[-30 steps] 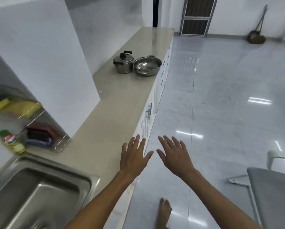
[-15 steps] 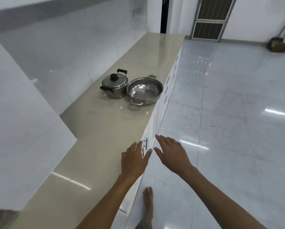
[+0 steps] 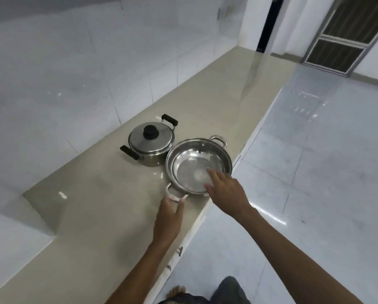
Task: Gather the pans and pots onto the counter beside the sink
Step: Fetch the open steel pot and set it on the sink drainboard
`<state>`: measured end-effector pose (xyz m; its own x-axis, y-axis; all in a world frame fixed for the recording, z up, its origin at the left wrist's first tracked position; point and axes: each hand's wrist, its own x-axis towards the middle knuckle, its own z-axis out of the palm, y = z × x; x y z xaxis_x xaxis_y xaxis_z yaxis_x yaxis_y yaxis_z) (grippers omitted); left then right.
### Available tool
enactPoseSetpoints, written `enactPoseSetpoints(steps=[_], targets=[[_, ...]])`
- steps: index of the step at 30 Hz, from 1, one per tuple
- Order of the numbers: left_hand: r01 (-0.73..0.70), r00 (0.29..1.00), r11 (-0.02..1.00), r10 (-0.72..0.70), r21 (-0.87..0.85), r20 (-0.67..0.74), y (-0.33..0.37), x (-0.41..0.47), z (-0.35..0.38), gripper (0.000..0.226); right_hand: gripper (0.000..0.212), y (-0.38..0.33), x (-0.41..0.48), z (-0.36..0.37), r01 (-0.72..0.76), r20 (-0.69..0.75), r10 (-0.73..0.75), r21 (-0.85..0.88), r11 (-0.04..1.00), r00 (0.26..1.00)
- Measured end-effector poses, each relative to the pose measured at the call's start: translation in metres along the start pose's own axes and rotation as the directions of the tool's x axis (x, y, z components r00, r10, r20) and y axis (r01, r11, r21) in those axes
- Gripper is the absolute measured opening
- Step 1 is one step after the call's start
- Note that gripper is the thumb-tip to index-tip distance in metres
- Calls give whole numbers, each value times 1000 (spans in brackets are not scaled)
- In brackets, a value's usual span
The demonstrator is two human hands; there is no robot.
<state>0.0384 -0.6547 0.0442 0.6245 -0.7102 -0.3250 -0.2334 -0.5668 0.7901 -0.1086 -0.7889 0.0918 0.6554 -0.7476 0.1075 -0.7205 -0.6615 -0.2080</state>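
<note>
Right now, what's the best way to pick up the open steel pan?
Probably by its two loop handles. The open pan has one on the near rim, by the left hand, and one on the far rim. The right hand, over the bowl, should reach across to the far one.

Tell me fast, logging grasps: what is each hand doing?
Left hand: fingers at the pan's near handle, grip not yet closed.
Right hand: open, over the pan's rim.
</note>
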Motion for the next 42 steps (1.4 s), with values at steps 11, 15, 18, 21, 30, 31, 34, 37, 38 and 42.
enactPoseSetpoints(steps=[11, 15, 18, 21, 30, 31, 34, 37, 38, 42], targets=[[324, 837, 894, -423, -309, -346, 25, 45, 66, 61, 51, 138, 185, 41, 255, 150, -272, 122, 959, 951], [334, 748, 834, -518, -438, -415, 37, 49, 85, 50, 53, 174, 224, 42, 281, 226, -304, 131, 951, 925], [341, 675, 801, -573, -491, -466, 42, 54, 92, 43, 52, 188, 238, 48, 282, 239, -324, 196, 939, 915], [336, 627, 780, -604, -528, -493, 43, 58, 95, 36, 53, 195, 245, 55, 231, 278, -319, 305, 924, 906], [211, 554, 691, -667, -691, -498, 41, 41, 92, 16, 25, 195, 246, 59, -19, 270, -136, 501, 865, 953], [187, 541, 680, -674, -709, -503, 39, 33, 91, 15, 23, 191, 241, 57, 7, 245, -154, 512, 859, 957], [128, 505, 660, -686, -740, -524, 30, -1, 84, 16, 21, 168, 222, 50, 71, 184, -203, 547, 834, 962], [67, 433, 673, -684, -736, -587, 18, -53, 69, 19, 21, 126, 192, 44, 137, 180, -300, 601, 788, 937], [45, 399, 682, -682, -730, -613, 14, -73, 64, 19, 22, 110, 180, 42, 150, 194, -333, 616, 773, 923], [-28, 218, 717, -675, -696, -705, -12, -169, 48, 18, 25, 41, 114, 33, 205, 217, -467, 687, 697, 857]])
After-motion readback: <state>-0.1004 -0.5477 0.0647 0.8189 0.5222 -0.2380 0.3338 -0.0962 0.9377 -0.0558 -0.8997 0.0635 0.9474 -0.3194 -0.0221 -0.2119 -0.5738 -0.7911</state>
